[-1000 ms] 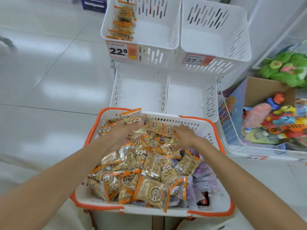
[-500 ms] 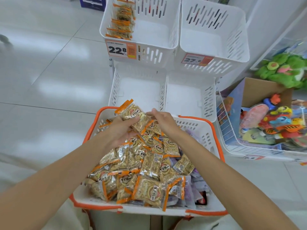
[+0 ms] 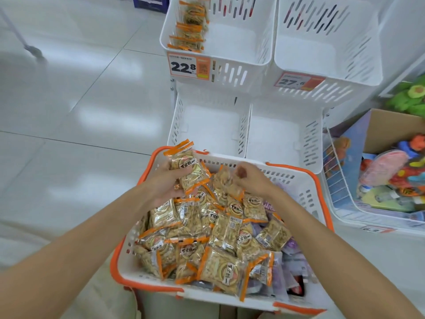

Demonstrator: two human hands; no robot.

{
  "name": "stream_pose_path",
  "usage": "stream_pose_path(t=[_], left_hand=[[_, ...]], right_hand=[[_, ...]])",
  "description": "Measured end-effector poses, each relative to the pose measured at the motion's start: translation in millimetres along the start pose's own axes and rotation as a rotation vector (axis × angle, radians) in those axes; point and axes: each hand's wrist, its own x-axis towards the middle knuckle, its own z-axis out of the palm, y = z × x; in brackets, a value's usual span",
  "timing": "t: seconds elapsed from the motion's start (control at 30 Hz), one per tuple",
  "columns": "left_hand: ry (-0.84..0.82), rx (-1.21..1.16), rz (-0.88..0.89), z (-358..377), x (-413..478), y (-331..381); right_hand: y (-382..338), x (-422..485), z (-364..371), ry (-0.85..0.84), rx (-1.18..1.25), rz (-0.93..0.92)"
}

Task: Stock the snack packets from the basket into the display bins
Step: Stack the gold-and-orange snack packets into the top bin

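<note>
A white basket with an orange rim (image 3: 305, 187) sits in front of me, heaped with orange-edged snack packets (image 3: 220, 240). My left hand (image 3: 167, 183) grips a small bunch of these packets (image 3: 186, 166), lifted above the heap at the basket's far left. My right hand (image 3: 250, 178) pinches another packet (image 3: 226, 183) just above the pile. Beyond the basket stand white display bins: the upper left bin (image 3: 236, 54) holds a row of the same packets (image 3: 190, 28) along its left wall. The two lower bins (image 3: 211, 125) and the upper right bin (image 3: 326, 47) hold nothing.
Price tags reading 22.8 (image 3: 188, 66) and 27.6 (image 3: 296, 81) hang on the upper bins. To the right, a wire bin (image 3: 340, 189) holds toys and a cardboard box. Green plush toys (image 3: 411, 97) lie at the far right. Pale tiled floor spreads to the left.
Both hands rose out of the heap with packets. The left hand's bunch has lifted higher, and the right hand has drawn in toward it while picking up a packet.
</note>
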Motion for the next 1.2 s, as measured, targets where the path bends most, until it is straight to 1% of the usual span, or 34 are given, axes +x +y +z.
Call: stream_pose_path(t=[0.07,0.1,0.13,0.17,0.2,0.27,0.33,0.4,0.53,0.6,0.67,0.73,0.83,0.9,0.97,1.03,1.07,1.1,1.13,1.2], left_hand=[[0.011,-0.011,0.023,1,1,3],[0.015,-0.007,0.034,4,0,6],[0.011,0.005,0.045,7,2,9],[0.001,0.018,0.053,11,4,12],[-0.016,0.034,0.056,17,3,17],[-0.09,0.055,0.062,32,-2,32],[-0.168,0.073,0.082,42,-5,46],[-0.215,0.147,0.116,44,-6,60],[-0.224,0.34,0.13,42,2,85],[-0.258,0.4,0.178,45,4,105],[-0.304,0.532,0.256,52,8,127],[-0.303,0.627,0.301,60,13,151],[-0.325,0.718,0.349,69,25,194],[-0.334,0.837,0.397,72,40,226],[-0.299,0.91,0.434,76,57,259],[-0.258,0.942,0.494,77,72,290],[-0.21,0.952,0.546,75,79,304],[-0.131,0.958,0.614,69,88,315],[-0.019,0.96,0.691,59,99,323],[0.256,1.004,0.793,35,121,327]], right_hand=[[-24,-5,-22,0.117,0.308,0.01],[-39,-8,-31,0.112,0.507,0.019],[-55,-12,-38,0.061,0.694,0.021],[-70,-15,-41,-0.012,0.811,0.017],[-84,-19,-41,-0.064,0.828,0.005],[-104,-22,-39,-0.069,0.696,-0.01],[-116,-24,-41,0.012,0.524,-0.027],[-126,-24,-49,0.054,0.474,-0.044],[-147,-17,-78,-0.044,0.436,-0.113],[-159,-11,-97,-0.096,0.401,-0.14],[-173,-6,-115,-0.139,0.324,-0.174],[-192,-1,-135,-0.163,0.271,-0.191],[-218,15,-171,-0.188,0.304,-0.194],[-234,31,-193,-0.216,0.287,-0.216],[-249,51,-212,-0.182,0.238,-0.262],[-261,72,-229,-0.079,0.208,-0.3],[-263,84,-235,-0.01,0.2,-0.313],[-263,98,-241,0.065,0.19,-0.324],[-260,114,-243,0.145,0.161,-0.329],[-249,148,-237,0.309,0.035,-0.33]])
